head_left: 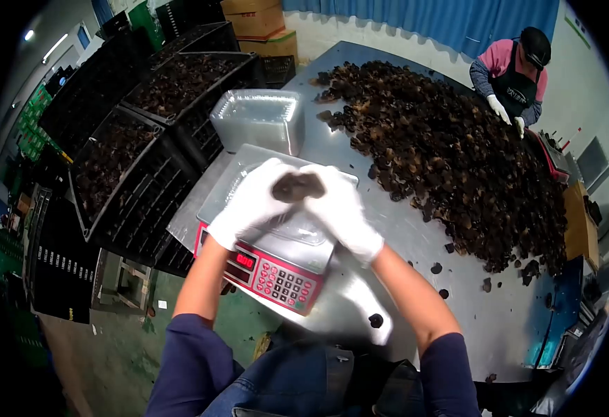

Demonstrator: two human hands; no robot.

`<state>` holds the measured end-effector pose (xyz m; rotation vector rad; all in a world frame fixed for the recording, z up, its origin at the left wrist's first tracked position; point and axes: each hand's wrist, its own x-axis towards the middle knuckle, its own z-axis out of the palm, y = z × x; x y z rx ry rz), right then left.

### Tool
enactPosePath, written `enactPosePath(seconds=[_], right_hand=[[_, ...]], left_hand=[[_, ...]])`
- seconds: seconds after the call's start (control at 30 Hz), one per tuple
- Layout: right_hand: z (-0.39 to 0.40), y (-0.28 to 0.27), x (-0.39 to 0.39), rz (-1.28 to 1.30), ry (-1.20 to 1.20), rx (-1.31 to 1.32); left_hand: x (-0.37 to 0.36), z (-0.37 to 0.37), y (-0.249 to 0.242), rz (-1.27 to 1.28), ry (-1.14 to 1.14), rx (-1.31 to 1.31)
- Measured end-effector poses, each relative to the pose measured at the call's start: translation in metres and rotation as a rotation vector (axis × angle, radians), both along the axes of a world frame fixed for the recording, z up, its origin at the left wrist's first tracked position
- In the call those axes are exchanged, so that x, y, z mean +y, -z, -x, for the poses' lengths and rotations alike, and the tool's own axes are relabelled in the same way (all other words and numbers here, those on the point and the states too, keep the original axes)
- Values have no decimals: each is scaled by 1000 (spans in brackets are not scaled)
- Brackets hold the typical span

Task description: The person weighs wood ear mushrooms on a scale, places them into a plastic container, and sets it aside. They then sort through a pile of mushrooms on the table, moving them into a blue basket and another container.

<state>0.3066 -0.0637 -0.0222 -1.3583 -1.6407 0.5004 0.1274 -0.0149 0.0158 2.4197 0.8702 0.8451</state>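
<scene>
My left hand (pixel 254 201) and my right hand (pixel 340 214), both in white gloves, are cupped together around a small clump of dark brown wood ear mushrooms (pixel 296 187). Motion slightly blurs the fingers. Below them, a clear plastic tray (pixel 297 233) lies on the red digital scale (pixel 287 283), whose keypad and lit display face me. Just beyond the scale rises a stack of clear plastic trays (pixel 258 121). To the right, a large pile of wood ear mushrooms (pixel 443 167) covers much of the metal table (pixel 429 306).
Black crates (pixel 148 191) filled with mushrooms stand at the left. Across the table, a co-worker (pixel 516 80) in white gloves has hands at the pile, near another red scale (pixel 553 158). Stray mushroom pieces (pixel 376 320) dot the table. Cardboard boxes (pixel 259 21) are stacked behind.
</scene>
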Motion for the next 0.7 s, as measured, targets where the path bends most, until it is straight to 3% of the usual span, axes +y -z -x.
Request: enactPosePath(seconds=[0.13,0.2,0.27,0.33,0.4,0.43,0.47,0.5,0.53,0.57,0.6,0.67,0.7], right_hand=[[30,10,27,246,-132,-212],[11,3,14,133,-212,-70],[-24,-25,-11,18,-19,-82],[-64,4,-16,151,251,77],[-89,54,-27,297,302,-109],[-89,81,-30,391,209,-163],[-75,85,-35,279,194,-310],[-65,108,-31,332,168,-326],[-58,142,-24,430,190,-52],[-50,157,-24,101,218,-343],[-45,141,-30,234,195,-95],[-56,143,-34,122,217,-320],[-65,140,-44,133,233,-317]], left_hand=[[35,46,28,101,4,221],[40,54,38,121,45,264],[38,59,37,109,-2,227],[31,59,25,258,-46,209],[26,61,27,99,-102,254],[17,58,22,28,-185,289],[3,50,20,-114,-277,254],[-15,38,14,-179,-287,215],[-35,21,9,-239,-286,168],[-57,4,12,-142,-144,152],[-81,-12,18,-43,0,135],[-123,-46,43,-60,483,194],[-140,-64,69,60,586,239]])
